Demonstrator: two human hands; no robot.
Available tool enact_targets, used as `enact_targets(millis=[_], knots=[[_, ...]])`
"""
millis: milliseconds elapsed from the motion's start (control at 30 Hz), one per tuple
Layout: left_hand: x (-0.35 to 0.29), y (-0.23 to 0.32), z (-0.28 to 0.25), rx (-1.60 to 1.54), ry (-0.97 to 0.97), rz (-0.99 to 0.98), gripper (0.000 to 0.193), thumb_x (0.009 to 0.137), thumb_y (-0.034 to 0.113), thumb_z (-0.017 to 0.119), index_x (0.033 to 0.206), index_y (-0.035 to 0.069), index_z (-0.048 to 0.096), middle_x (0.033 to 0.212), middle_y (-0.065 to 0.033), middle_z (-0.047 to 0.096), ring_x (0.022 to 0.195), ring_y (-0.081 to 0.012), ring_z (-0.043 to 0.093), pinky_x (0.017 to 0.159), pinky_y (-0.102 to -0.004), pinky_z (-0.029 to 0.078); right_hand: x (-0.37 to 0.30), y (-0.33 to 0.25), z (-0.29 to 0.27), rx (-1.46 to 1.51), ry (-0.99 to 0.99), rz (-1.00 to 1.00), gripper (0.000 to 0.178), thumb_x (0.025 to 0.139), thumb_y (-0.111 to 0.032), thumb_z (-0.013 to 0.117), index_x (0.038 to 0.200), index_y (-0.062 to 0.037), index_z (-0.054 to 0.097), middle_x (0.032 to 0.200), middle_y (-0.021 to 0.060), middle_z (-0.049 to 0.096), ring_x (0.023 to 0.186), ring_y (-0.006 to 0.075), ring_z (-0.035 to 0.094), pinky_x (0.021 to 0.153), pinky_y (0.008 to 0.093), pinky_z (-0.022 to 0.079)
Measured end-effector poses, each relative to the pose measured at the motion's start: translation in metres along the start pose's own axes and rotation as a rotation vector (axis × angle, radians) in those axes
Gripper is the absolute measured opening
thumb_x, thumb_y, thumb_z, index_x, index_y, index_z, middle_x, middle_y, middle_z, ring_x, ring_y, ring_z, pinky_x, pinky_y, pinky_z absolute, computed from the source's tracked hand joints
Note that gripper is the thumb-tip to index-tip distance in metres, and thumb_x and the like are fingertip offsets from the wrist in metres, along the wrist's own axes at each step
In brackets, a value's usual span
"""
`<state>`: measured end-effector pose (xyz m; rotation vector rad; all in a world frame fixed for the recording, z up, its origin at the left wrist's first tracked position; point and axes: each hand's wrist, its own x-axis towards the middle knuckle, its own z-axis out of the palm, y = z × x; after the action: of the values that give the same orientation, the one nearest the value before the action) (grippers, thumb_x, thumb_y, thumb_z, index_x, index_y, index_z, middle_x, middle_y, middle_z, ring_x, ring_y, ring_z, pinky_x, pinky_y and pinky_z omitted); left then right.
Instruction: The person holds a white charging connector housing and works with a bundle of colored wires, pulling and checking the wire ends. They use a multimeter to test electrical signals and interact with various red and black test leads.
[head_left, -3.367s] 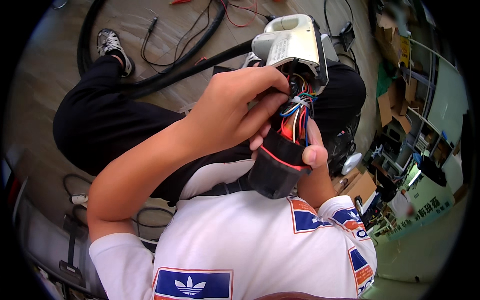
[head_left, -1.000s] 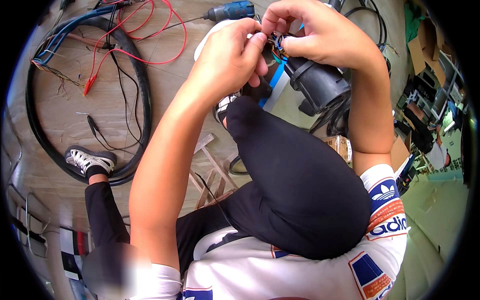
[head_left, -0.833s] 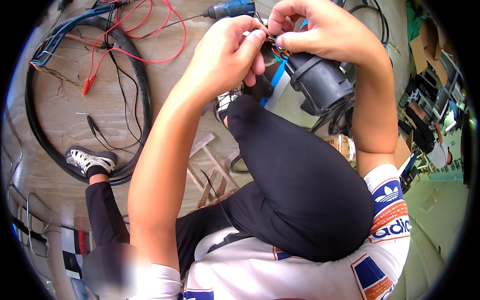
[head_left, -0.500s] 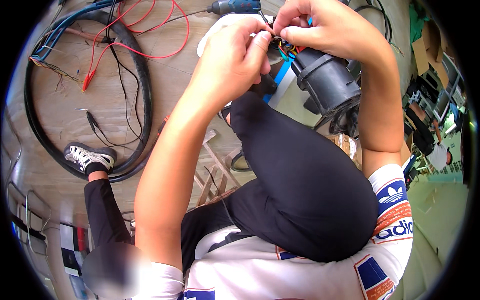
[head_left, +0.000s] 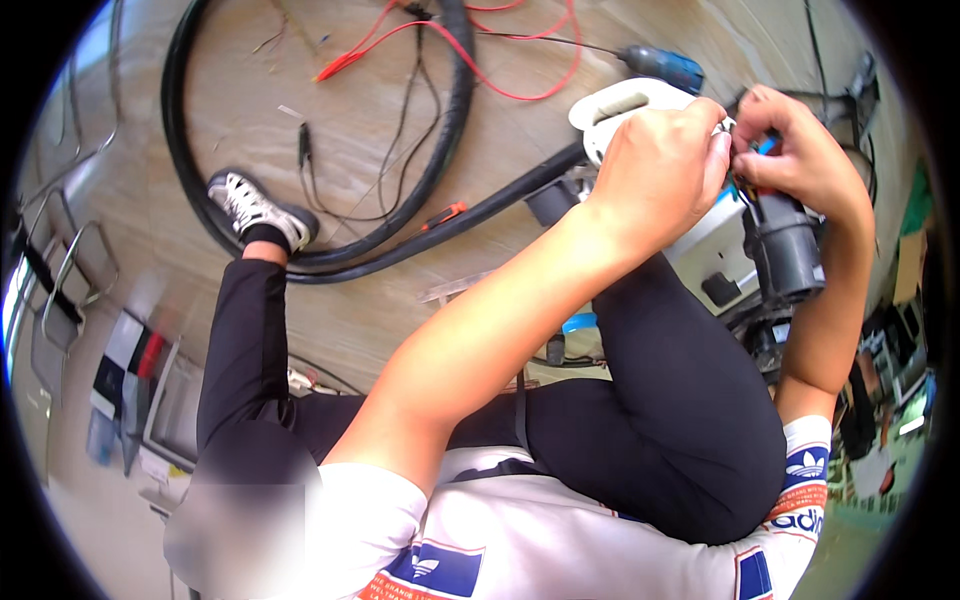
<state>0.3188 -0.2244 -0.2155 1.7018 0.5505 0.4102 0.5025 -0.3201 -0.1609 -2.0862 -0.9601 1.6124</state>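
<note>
A bundle of thin coloured wires (head_left: 742,185) comes out of the open end of a black ribbed plastic cylinder (head_left: 783,250). My left hand (head_left: 662,165) pinches a thin wire at the end of this bundle, thumb pressed against the fingers. Facing it, my right hand (head_left: 805,160) is closed in a pinch on the wires just above the cylinder. The fingertips almost meet, so the wire ends between them are mostly hidden. Beside my left hand lies a white oval plastic part (head_left: 625,100) with an opening in it.
A blue cordless driver (head_left: 665,68) with a long bit lies beyond my hands. Thick black cable (head_left: 455,100) loops over the tiled floor, with red test leads (head_left: 450,45) and thin black leads near it. A sneaker (head_left: 250,205) stands inside the loop.
The whole view has shifted, so hands, cylinder and cable appear farther right. Both hands stay pinched together at the wires; the cylinder hangs more upright beneath them.
</note>
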Motion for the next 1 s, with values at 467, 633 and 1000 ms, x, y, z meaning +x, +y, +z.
enact_targets(millis=[467, 633, 1000], knots=[[-0.092, -0.264, -0.338, 1.108, 0.310, -0.486, 0.049, 0.081, 0.030, 0.081, 0.118, 0.003, 0.065, 0.115, -0.0197, 0.065, 0.107, -0.0363, 0.062, 0.097, -0.0444, 0.048, 0.002, 0.019, 0.009, 0.278, 0.103, 0.069, 0.020, 0.087, -0.016, 0.070, 0.080, 0.0006, 0.061, 0.089, 0.0024, 0.052, 0.081, 0.0116, 0.053, 0.073, 0.0267, 0.041], [-0.089, -0.303, -0.344, 0.999, 0.199, -0.425, 0.022, 0.088, 0.023, 0.073, 0.102, 0.005, 0.070, 0.095, -0.0160, 0.070, 0.094, -0.0349, 0.065, 0.087, -0.0447, 0.051, 0.005, 0.036, 0.011, 0.295, 0.131, 0.027, 0.024, 0.090, -0.021, 0.069, 0.081, 0.0002, 0.067, 0.084, 0.0022, 0.057, 0.077, 0.0103, 0.055, 0.071, 0.0279, 0.044], [-0.015, -0.094, -0.199, 0.121, 0.038, -0.285, 0.023, 0.103, 0.012, 0.055, 0.122, 0.001, 0.061, 0.105, -0.0057, 0.066, 0.090, -0.0127, 0.061, 0.081, -0.0294, 0.051, 0.012, 0.057, 0.007, 0.396, 0.104, 0.123, 0.022, 0.094, -0.018, 0.065, 0.085, 0.0020, 0.067, 0.088, 0.0020, 0.064, 0.083, 0.0093, 0.058, 0.079, 0.0258, 0.045]])
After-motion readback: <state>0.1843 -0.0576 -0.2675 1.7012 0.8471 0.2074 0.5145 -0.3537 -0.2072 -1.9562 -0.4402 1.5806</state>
